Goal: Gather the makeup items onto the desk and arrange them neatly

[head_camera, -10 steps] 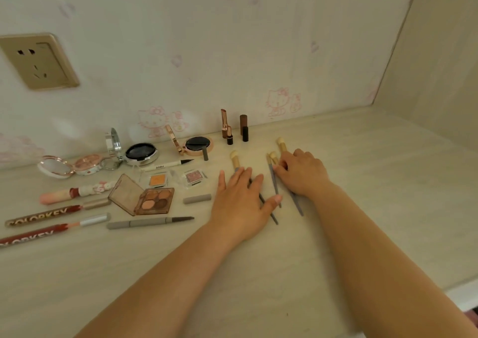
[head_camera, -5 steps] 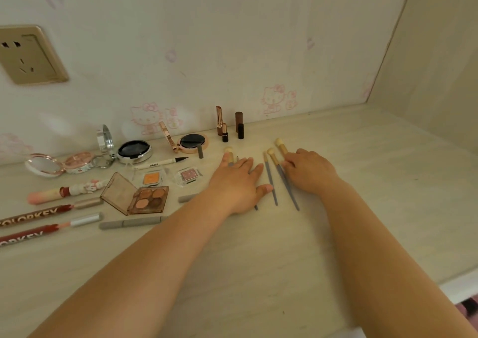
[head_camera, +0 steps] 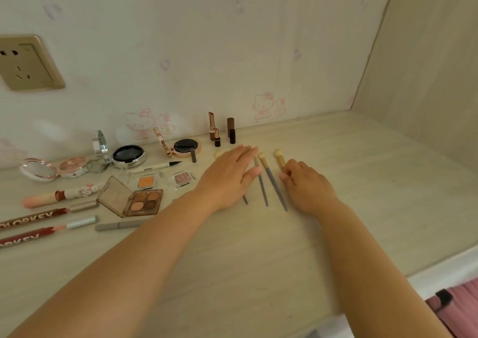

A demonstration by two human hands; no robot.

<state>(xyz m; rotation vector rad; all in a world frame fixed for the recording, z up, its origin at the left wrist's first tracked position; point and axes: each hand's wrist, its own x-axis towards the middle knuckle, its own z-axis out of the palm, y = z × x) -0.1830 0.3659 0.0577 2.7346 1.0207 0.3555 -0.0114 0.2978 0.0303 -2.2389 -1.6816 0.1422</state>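
A pale wood-grain tabletop (head_camera: pixel 336 208) is running back to a wall papered in faded cartoon cats, with a beige power socket (head_camera: pixel 25 63) sitting high on the left and a plain side panel (head_camera: pixel 426 66) closing in the right. The left hand (head_camera: pixel 227 179) is lying flat with fingers straight and close together, covering one makeup brush (head_camera: pixel 245 199) whose grey tip is poking out below the palm. The right hand (head_camera: pixel 307 187) is curling its fingers round the rightmost brush (head_camera: pixel 279 156) near its pale head. Between the hands two more brushes (head_camera: pixel 271 179) are lying side by side — roughly parallel. To the left, an open eyeshadow palette (head_camera: pixel 134 199), compacts (head_camera: pixel 128 155) and lip pencils (head_camera: pixel 38 216) are spreading across the tabletop, while lipsticks (head_camera: pixel 222 133) are standing upright by the wall.
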